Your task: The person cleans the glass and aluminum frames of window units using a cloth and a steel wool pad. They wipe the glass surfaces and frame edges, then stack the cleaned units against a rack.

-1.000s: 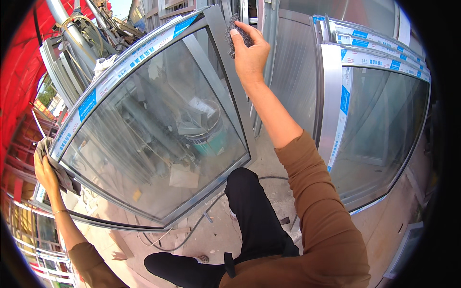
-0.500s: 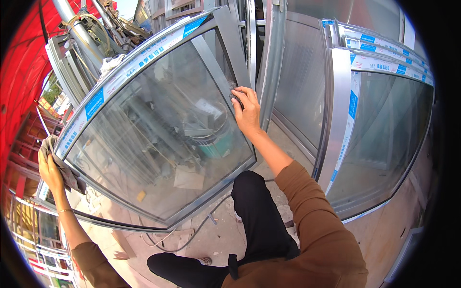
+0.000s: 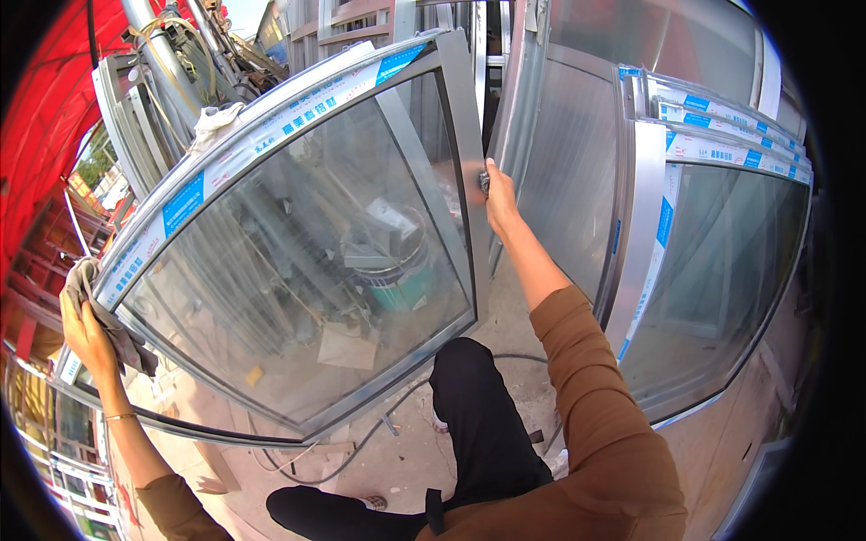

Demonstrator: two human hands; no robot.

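A large glazed window sash point(image 3: 298, 243) with a grey metal frame leans tilted in front of me, blue-and-white film along its top rail. At its left corner my left hand point(image 3: 86, 334) is closed round a grey-brown cloth point(image 3: 126, 345), which hangs over the frame edge. My right hand point(image 3: 502, 200) is at the sash's right side, its fingers closed on a small dark grey steel wool pad point(image 3: 484, 184). The fingers mostly hide the pad; whether it touches the frame, I cannot tell.
More film-edged glazed panels point(image 3: 722, 270) stand stacked on the right. A teal bucket point(image 3: 401, 287) shows through the glass. A dark hose point(image 3: 361, 442) curls across the floor by my feet. Metal profiles point(image 3: 167, 68) and a white cloth point(image 3: 216, 124) are at the back left.
My right hand with the steel wool pad has moved right, off the glass to the sash's right side. The left hand and cloth shift slightly left and down with the view.
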